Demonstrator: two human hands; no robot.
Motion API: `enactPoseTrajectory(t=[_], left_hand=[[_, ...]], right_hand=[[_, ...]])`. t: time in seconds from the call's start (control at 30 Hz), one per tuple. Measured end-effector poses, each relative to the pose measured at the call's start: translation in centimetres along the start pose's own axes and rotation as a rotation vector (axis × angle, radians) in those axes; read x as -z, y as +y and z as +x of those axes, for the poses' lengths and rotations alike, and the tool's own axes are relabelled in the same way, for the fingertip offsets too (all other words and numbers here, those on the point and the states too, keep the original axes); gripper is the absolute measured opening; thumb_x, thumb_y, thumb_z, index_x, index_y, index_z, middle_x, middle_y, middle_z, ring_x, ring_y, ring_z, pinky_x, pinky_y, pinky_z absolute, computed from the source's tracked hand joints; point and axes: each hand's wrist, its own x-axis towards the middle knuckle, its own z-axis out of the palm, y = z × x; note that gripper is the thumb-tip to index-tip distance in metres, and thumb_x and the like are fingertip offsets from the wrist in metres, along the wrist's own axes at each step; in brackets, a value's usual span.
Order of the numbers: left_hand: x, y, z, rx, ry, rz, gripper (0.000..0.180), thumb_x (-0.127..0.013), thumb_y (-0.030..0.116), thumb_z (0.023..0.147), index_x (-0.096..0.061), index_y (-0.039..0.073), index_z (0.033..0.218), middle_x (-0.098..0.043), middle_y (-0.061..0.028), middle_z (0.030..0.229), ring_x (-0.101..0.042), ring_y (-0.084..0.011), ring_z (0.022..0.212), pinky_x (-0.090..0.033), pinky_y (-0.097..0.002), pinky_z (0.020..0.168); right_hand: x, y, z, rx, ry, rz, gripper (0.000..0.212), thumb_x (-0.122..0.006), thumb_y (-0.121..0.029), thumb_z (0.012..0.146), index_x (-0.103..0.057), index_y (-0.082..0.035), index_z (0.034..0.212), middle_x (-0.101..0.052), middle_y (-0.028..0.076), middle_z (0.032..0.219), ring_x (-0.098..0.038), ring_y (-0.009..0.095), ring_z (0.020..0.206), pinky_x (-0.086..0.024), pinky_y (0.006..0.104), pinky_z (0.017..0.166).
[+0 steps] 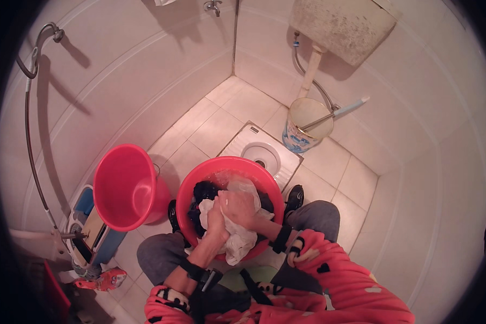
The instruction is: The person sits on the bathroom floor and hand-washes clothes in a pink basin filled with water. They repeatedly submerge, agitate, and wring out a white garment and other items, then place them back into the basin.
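My left hand and right hand are closed together around a bunched white cloth, which I grip over the middle of a red basin. My fingertips are buried in its folds, so I can't make out how each finger sits. In the basin, dark clothes show beside the cloth, partly covered by it and my hands; what lies deeper is hidden. Just to the left stands a red bucket, its mouth tipped toward me. Past the basin, a squat toilet is set in the floor, its near part blocked by the basin's rim. Beside it, a pale patterned bin holds a light-blue-handled tool, its lower end hard to see. My knees flank the basin. At far left, a blue-and-white object is partly hidden behind the bucket, with a red packet nearby.
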Motion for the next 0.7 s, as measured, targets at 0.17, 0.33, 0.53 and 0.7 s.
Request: enactPoseTrajectory(t=[0.17,0.33,0.53,0.7], left_hand=[[-0.3,1.3,0.0,-0.031,-0.055,0.039,0.036,-0.049,0.046,0.096,-0.059,0.012,0.090,-0.065,-0.0048,0.089,-0.064,-0.0205,0.084,-0.052,-0.0364,0.079],[0.9,0.9,1.1,-0.057,0.019,-0.047,0.037,-0.049,0.045,0.095,-0.060,0.010,0.094,-0.065,-0.0063,0.093,-0.063,-0.0226,0.087,-0.051,-0.0368,0.080],[1.0,0.6,1.6,-0.084,0.042,0.091,0.035,-0.051,0.046,0.094,-0.058,0.012,0.100,-0.064,-0.0077,0.097,-0.063,-0.0231,0.090,-0.052,-0.0384,0.082],[-0.1,1.9,0.5,-0.083,0.125,-0.006,0.037,-0.049,0.044,0.096,-0.059,0.009,0.089,-0.063,-0.0063,0.084,-0.063,-0.0220,0.075,-0.053,-0.0366,0.069]], right_hand=[[-0.2,-0.3,-0.3,-0.022,0.023,-0.025,0.038,-0.043,-0.028,0.093,-0.063,-0.006,0.068,-0.062,0.016,0.063,-0.063,0.033,0.058,-0.049,0.0452,0.056],[-0.4,-0.3,-0.4,0.077,-0.016,-0.043,0.033,-0.047,-0.027,0.090,-0.062,-0.007,0.069,-0.062,0.015,0.062,-0.064,0.032,0.057,-0.050,0.0438,0.053],[-0.1,0.0,-0.1,0.028,-0.045,-0.027,0.033,-0.048,-0.027,0.089,-0.060,-0.007,0.066,-0.063,0.014,0.063,-0.064,0.032,0.057,-0.049,0.0435,0.052],[-0.2,-0.6,-0.6,0.114,0.004,0.013,0.028,-0.050,-0.026,0.090,-0.059,-0.008,0.071,-0.060,0.015,0.063,-0.060,0.035,0.057,-0.048,0.0436,0.053]])
